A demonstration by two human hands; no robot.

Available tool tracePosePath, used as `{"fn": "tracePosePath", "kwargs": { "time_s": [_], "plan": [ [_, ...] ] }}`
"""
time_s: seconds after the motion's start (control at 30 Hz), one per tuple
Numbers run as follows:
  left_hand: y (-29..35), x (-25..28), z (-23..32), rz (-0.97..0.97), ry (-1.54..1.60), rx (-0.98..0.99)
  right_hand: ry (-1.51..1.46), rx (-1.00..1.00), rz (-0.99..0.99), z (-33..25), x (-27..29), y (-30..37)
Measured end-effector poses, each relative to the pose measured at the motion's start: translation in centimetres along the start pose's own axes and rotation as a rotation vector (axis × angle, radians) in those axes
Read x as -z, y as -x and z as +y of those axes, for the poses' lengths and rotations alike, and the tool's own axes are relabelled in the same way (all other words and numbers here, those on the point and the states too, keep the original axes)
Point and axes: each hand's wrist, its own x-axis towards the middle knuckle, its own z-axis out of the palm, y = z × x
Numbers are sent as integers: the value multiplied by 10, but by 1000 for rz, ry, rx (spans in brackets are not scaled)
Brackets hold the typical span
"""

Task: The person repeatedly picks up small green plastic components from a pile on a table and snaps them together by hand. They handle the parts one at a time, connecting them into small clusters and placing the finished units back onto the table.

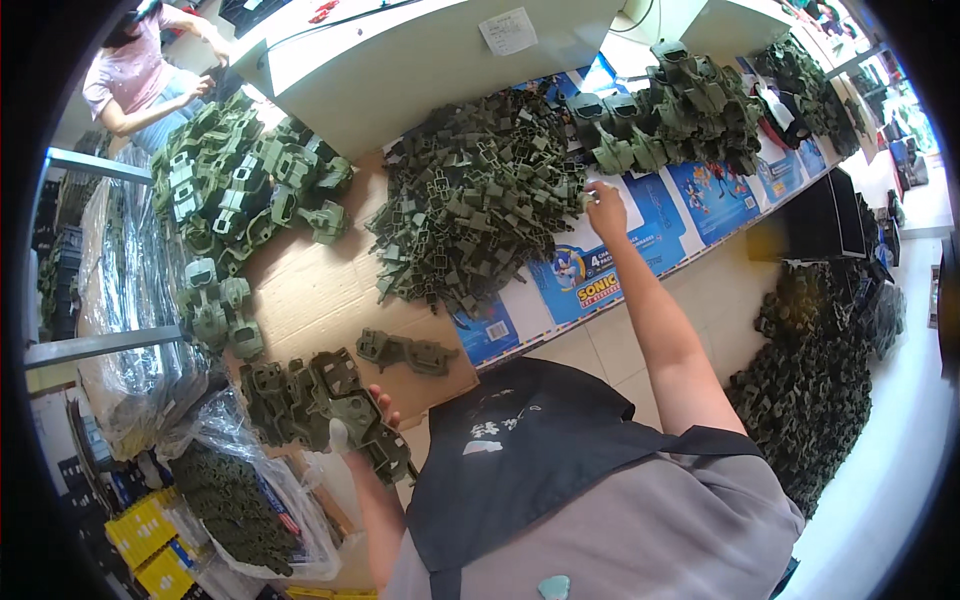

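My left hand [384,404] is closed around an olive-green plastic toy vehicle body [352,408], its thumb, wrapped in something pale, on one side and fingertips on the other. Touching or close to this piece, more green vehicle bodies [268,400] lie at the cardboard's near left. My right hand [606,212] reaches out to the right edge of a big heap of small green plastic parts [480,190]. Its thumb and fingers are pinched together; whatever they hold is too small to make out. One loose vehicle body [405,352] rests on the cardboard [310,285] beyond my left hand.
Several green shells are piled at the far left [250,170] and far right [700,105]. Blue printed sheets [650,215] cover the right of the table. A metal rack [100,350] and bagged parts [235,510] stand left. Another person [150,80] works at the back left.
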Motion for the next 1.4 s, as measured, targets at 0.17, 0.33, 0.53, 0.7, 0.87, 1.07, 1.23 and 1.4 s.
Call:
{"fn": "tracePosePath", "kwargs": {
  "time_s": [0.17, 0.33, 0.53, 0.7, 0.87, 1.07, 1.23, 1.4],
  "plan": [
    [-42, 26, 16, -375, -144, 260, 61, -80, 70, -10, -25, -12],
    [-28, -29, 0, -181, -327, 199, 45, -167, -173, 6, -21, -37],
    [-54, -37, 5, -244, -279, 383, -117, 150, 70, 24, -16, -21],
    [-51, -52, 8, -244, -578, 403, -714, 197, -638, -94, 78, 105],
    [-51, -69, -10, -206, -911, 540, -572, 574, -700, -149, 94, 189],
    [-46, -85, -15, -287, -789, 579, -212, 825, -811, -157, 96, 192],
    [-42, -75, -23, -356, -727, 546, -245, 826, -899, -161, 94, 185],
    [-42, -72, -25, -375, -803, 532, -284, 750, -971, -163, 86, 186]
  ]
}}
